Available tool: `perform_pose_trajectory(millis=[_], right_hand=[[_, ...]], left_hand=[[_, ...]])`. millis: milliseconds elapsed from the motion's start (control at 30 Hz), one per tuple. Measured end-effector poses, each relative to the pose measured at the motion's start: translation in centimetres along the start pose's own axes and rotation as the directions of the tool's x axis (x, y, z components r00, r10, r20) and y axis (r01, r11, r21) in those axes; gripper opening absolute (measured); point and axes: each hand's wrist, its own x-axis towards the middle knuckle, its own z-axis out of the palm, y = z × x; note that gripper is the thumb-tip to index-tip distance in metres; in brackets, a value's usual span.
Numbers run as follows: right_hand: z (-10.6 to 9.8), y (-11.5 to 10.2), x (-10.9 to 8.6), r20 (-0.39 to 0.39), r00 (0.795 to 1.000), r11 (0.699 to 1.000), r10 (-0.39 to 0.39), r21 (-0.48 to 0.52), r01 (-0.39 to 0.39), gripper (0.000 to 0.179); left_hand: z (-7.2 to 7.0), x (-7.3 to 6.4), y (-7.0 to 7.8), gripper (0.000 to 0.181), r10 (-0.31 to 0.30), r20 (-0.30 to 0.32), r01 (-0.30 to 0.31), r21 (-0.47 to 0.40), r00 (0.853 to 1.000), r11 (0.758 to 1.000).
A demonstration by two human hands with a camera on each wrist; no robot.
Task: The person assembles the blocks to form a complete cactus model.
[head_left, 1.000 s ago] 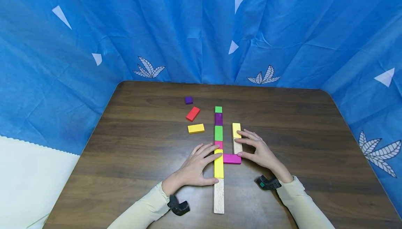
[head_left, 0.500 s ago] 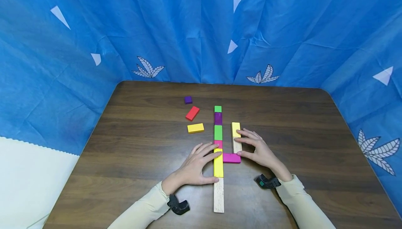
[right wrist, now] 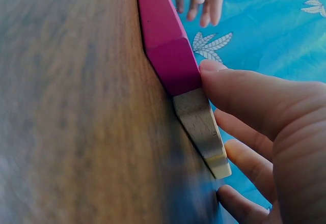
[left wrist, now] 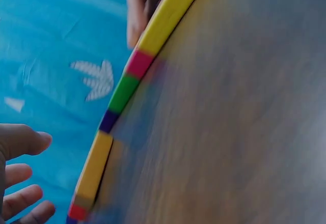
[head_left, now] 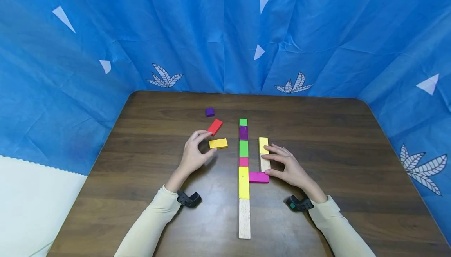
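In the head view, my left hand [head_left: 192, 155] hovers with thumb and fingers spread at the left end of a loose yellow block [head_left: 218, 143]. Its fingertips come near a red block [head_left: 215, 127]; contact cannot be told. On the other side, my right hand [head_left: 290, 169] touches a short column of blocks with extended fingers: a pale yellow block [head_left: 263, 144] and a bare wood block [head_left: 265, 165]. Its thumb tip rests by a magenta block [head_left: 258, 177], which joins the column to a long row. In the right wrist view the thumb [right wrist: 239, 84] lies beside the magenta block.
Through the table's middle runs the row, with a long yellow block [head_left: 244, 184], a pale wood block [head_left: 244, 218] nearest me, and green, purple and pink pieces farther off. A small purple block [head_left: 210, 112] lies at the back. Blue curtain [head_left: 225, 33] surrounds the wooden table [head_left: 334, 139].
My left hand has left the long row, moving left and away from me to the loose yellow block. My right hand keeps its place at the short column.
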Motion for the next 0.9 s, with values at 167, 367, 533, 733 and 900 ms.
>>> perform_pose_trajectory(millis=[167,367,533,733,900], right_hand=[[0.1,-0.1,0.0,0.006,1.0,1.0,0.006,0.002,-0.006,0.053],[0.2,0.1,0.0,-0.016,1.0,1.0,-0.016,-0.003,0.016,0.051],[0.1,0.0,-0.1,-0.011,1.0,1.0,-0.011,-0.005,0.011,0.051],[-0.1,-0.2,-0.1,0.0,1.0,1.0,0.01,-0.005,-0.01,0.052],[-0.1,-0.2,-0.1,0.003,1.0,1.0,0.016,-0.004,-0.016,0.052]], left_hand=[[-0.2,0.3,-1.0,0.055,-0.15,0.045,0.154,-0.095,0.988,0.984],[0.2,0.5,-1.3,0.055,-0.162,0.069,0.165,-0.048,0.984,0.985],[0.5,0.5,-1.5,0.052,-0.174,0.068,0.175,-0.022,0.982,0.984],[0.7,0.7,-1.7,0.044,-0.169,0.071,0.168,0.007,0.983,0.986],[0.7,0.9,-1.8,0.038,-0.178,0.095,0.178,0.012,0.979,0.984]])
